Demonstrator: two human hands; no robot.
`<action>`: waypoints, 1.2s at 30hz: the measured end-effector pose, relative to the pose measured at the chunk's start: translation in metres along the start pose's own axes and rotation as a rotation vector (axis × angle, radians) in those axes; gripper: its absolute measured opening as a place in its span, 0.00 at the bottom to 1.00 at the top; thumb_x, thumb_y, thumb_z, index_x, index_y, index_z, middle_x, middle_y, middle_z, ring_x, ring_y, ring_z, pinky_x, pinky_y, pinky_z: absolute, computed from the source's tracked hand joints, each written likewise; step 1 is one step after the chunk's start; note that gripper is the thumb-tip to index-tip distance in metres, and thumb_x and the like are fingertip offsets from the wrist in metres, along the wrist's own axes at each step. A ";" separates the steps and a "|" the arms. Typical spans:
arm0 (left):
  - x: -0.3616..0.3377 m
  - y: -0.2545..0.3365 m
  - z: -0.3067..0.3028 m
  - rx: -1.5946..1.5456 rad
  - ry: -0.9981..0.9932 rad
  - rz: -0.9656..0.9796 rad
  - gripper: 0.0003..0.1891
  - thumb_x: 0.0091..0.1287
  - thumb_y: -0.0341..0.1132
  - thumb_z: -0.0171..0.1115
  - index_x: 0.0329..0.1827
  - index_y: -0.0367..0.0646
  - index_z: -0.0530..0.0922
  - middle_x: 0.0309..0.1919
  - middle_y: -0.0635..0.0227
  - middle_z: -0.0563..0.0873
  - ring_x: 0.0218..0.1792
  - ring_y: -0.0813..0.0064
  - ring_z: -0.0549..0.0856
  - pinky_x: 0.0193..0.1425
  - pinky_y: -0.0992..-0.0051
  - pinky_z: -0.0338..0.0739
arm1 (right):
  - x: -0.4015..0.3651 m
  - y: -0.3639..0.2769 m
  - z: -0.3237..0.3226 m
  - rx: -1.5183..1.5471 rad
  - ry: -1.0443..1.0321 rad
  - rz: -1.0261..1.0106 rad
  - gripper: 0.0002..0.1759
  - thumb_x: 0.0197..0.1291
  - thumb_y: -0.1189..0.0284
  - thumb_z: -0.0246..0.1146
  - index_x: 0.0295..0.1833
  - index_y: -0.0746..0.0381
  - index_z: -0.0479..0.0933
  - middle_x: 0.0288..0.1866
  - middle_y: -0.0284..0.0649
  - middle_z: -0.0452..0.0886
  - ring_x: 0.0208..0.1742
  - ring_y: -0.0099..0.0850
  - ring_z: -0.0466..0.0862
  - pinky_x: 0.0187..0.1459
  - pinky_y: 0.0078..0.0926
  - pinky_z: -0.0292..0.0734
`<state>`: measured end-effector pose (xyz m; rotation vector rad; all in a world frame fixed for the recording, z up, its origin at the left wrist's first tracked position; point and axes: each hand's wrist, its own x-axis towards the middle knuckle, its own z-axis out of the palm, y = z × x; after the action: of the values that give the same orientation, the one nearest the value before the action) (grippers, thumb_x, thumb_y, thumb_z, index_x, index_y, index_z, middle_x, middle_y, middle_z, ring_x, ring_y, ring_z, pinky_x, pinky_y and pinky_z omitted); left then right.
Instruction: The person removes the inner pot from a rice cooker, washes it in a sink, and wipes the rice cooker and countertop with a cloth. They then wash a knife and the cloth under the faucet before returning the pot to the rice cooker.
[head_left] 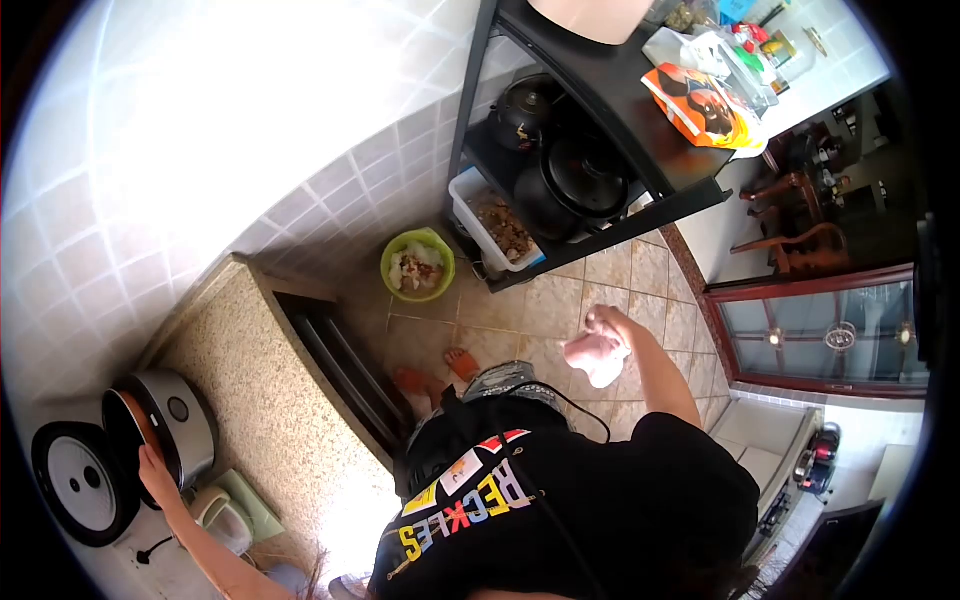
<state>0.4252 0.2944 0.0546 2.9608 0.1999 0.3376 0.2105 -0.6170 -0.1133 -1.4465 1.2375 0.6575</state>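
Note:
On the left, my left hand point(158, 478) is at the near rim of an open rice cooker point(182, 415), its fingers closed on the edge of the copper-brown inner pot point(138, 425). The cooker's round lid point(85, 485) stands raised beside the hand. My right hand point(608, 322) is held out over the tiled floor, closed around a bunched pale pink cloth point(598, 358) that hangs below the fingers.
The cooker stands on a speckled stone counter point(250, 370), near a green tray with pale containers point(225, 520). A lime-green waste bin point(420, 290) is on the floor. A black rack point(640, 215) holds pots and a plastic tub point(490, 225). A glass-panelled door point(820, 335) is at the right.

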 end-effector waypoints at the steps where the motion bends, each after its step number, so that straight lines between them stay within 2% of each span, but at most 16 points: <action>1: -0.001 -0.002 0.004 0.012 -0.008 -0.002 0.21 0.72 0.42 0.48 0.50 0.27 0.75 0.42 0.43 0.82 0.44 0.47 0.81 0.46 0.62 0.74 | -0.005 -0.005 -0.005 0.209 0.027 -0.033 0.13 0.53 0.63 0.56 0.25 0.60 0.77 0.16 0.35 0.73 0.16 0.28 0.73 0.20 0.28 0.70; 3: -0.004 -0.013 0.011 -0.003 -0.002 0.000 0.21 0.72 0.42 0.49 0.49 0.28 0.75 0.42 0.43 0.82 0.44 0.48 0.81 0.47 0.63 0.74 | 0.049 0.020 -0.042 0.853 0.033 -0.064 0.19 0.62 0.57 0.48 0.24 0.54 0.72 0.17 0.33 0.73 0.17 0.25 0.71 0.19 0.30 0.69; 5: -0.008 -0.013 0.011 -0.017 0.008 -0.003 0.21 0.71 0.42 0.49 0.49 0.28 0.76 0.43 0.44 0.82 0.45 0.49 0.81 0.48 0.63 0.74 | 0.042 0.007 -0.064 0.721 -0.027 -0.187 0.16 0.64 0.60 0.47 0.29 0.55 0.73 0.21 0.34 0.76 0.22 0.27 0.78 0.27 0.27 0.77; 7: -0.014 -0.006 0.007 0.084 -0.079 -0.026 0.20 0.71 0.42 0.50 0.49 0.29 0.76 0.42 0.45 0.83 0.45 0.50 0.82 0.49 0.64 0.74 | 0.014 -0.033 -0.057 0.891 0.183 -0.300 0.13 0.63 0.64 0.48 0.37 0.60 0.74 0.28 0.37 0.78 0.27 0.29 0.79 0.30 0.28 0.79; 10: -0.022 -0.014 0.009 0.091 -0.101 -0.042 0.19 0.70 0.41 0.51 0.49 0.30 0.77 0.43 0.46 0.83 0.45 0.49 0.81 0.49 0.65 0.74 | 0.074 -0.031 -0.101 0.763 0.265 -0.678 0.17 0.61 0.70 0.49 0.52 0.68 0.70 0.39 0.42 0.80 0.36 0.32 0.81 0.35 0.27 0.80; 11: -0.024 -0.013 0.008 0.094 -0.102 -0.043 0.19 0.70 0.41 0.51 0.49 0.30 0.77 0.43 0.46 0.83 0.45 0.49 0.81 0.49 0.65 0.74 | 0.068 -0.048 -0.099 0.820 0.519 -0.629 0.21 0.54 0.78 0.51 0.56 0.69 0.67 0.36 0.45 0.78 0.35 0.33 0.81 0.35 0.28 0.80; 14: -0.029 -0.014 -0.002 0.111 -0.116 -0.100 0.16 0.69 0.38 0.53 0.48 0.31 0.78 0.43 0.48 0.83 0.46 0.50 0.80 0.50 0.64 0.72 | 0.110 -0.066 -0.136 0.876 0.526 -0.761 0.19 0.57 0.76 0.54 0.55 0.67 0.69 0.38 0.43 0.78 0.35 0.30 0.81 0.34 0.28 0.79; 16: -0.027 -0.021 -0.009 0.143 -0.210 -0.036 0.14 0.68 0.36 0.55 0.46 0.32 0.78 0.42 0.50 0.82 0.45 0.51 0.78 0.51 0.63 0.71 | 0.168 -0.056 -0.187 0.859 0.003 -0.878 0.13 0.62 0.75 0.57 0.51 0.66 0.74 0.41 0.39 0.81 0.41 0.29 0.82 0.40 0.25 0.79; 17: -0.027 -0.023 -0.010 0.146 -0.211 -0.040 0.14 0.68 0.36 0.55 0.46 0.32 0.78 0.42 0.50 0.82 0.45 0.51 0.78 0.51 0.63 0.71 | 0.162 -0.071 -0.183 0.837 0.057 -0.885 0.13 0.62 0.75 0.57 0.51 0.66 0.74 0.41 0.39 0.81 0.41 0.29 0.82 0.40 0.25 0.79; 19: -0.031 -0.027 -0.011 0.362 -0.107 0.218 0.13 0.67 0.33 0.55 0.47 0.32 0.77 0.41 0.52 0.81 0.45 0.51 0.77 0.51 0.62 0.70 | 0.140 -0.101 -0.164 0.801 0.225 -0.873 0.13 0.62 0.74 0.57 0.51 0.66 0.74 0.41 0.39 0.81 0.41 0.29 0.82 0.41 0.25 0.79; 20: -0.031 -0.026 -0.010 0.365 -0.109 0.214 0.13 0.67 0.33 0.55 0.47 0.32 0.77 0.41 0.52 0.81 0.45 0.51 0.77 0.51 0.62 0.70 | 0.134 -0.110 -0.159 0.782 0.270 -0.880 0.13 0.62 0.74 0.57 0.51 0.66 0.74 0.42 0.39 0.81 0.41 0.29 0.82 0.41 0.25 0.79; 22: -0.028 -0.014 -0.008 0.437 -0.245 0.038 0.13 0.68 0.34 0.53 0.49 0.34 0.76 0.41 0.51 0.82 0.44 0.50 0.78 0.49 0.61 0.71 | 0.131 -0.124 -0.155 0.757 0.343 -0.894 0.13 0.62 0.74 0.57 0.51 0.67 0.74 0.42 0.40 0.81 0.41 0.29 0.82 0.42 0.24 0.79; 23: -0.030 -0.014 -0.005 0.441 -0.248 0.035 0.13 0.68 0.34 0.53 0.49 0.34 0.76 0.41 0.51 0.82 0.44 0.50 0.78 0.49 0.61 0.71 | 0.131 -0.132 -0.155 0.744 0.371 -0.902 0.13 0.62 0.74 0.57 0.51 0.67 0.74 0.42 0.40 0.81 0.41 0.29 0.82 0.42 0.24 0.79; 25: -0.036 -0.015 0.004 0.324 -0.096 -0.126 0.14 0.69 0.36 0.50 0.49 0.34 0.76 0.41 0.49 0.82 0.43 0.48 0.80 0.46 0.59 0.72 | 0.133 -0.148 -0.155 0.727 0.412 -0.919 0.13 0.63 0.74 0.57 0.51 0.67 0.74 0.42 0.40 0.81 0.42 0.28 0.82 0.42 0.24 0.79; 31: -0.028 0.008 -0.001 0.487 -0.203 -0.153 0.15 0.70 0.37 0.48 0.47 0.33 0.77 0.41 0.46 0.81 0.44 0.45 0.79 0.45 0.58 0.72 | 0.137 -0.174 -0.153 0.666 0.485 -0.968 0.13 0.63 0.74 0.57 0.51 0.67 0.75 0.43 0.40 0.81 0.42 0.28 0.82 0.44 0.24 0.79; 36: -0.022 0.010 0.007 0.426 -0.167 -0.205 0.17 0.70 0.40 0.48 0.48 0.34 0.77 0.41 0.46 0.82 0.44 0.45 0.79 0.45 0.58 0.72 | 0.130 -0.179 -0.153 0.622 0.535 -0.982 0.13 0.63 0.73 0.57 0.51 0.68 0.75 0.44 0.40 0.81 0.43 0.28 0.82 0.45 0.24 0.79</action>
<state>0.4067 0.2807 0.0448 3.3177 0.6193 0.0183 0.3824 -0.8240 -0.1219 -1.4796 0.8149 -0.7550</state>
